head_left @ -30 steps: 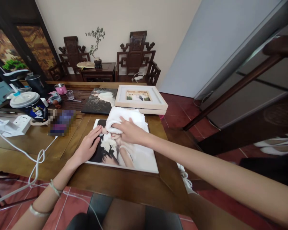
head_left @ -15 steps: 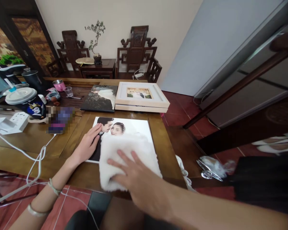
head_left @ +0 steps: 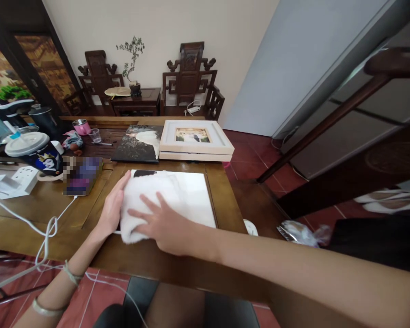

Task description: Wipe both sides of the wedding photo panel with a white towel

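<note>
Right hand [head_left: 164, 223] pressed flat, fingers spread, on white towel [head_left: 146, 202] lying over left part of photo print [head_left: 191, 196] on near side of wooden table [head_left: 54, 209]. Left hand [head_left: 112, 207] open, resting against print's left edge, touching towel. Neither hand clamped on anything. Beyond print, far side: dark photo panel [head_left: 138, 143] just beside white framed picture [head_left: 194, 139]. Left of table: lidded cup [head_left: 34, 152], white power strip [head_left: 18, 180], pink mug [head_left: 80, 126]. White cable [head_left: 49, 228] trails off near left edge.
</note>
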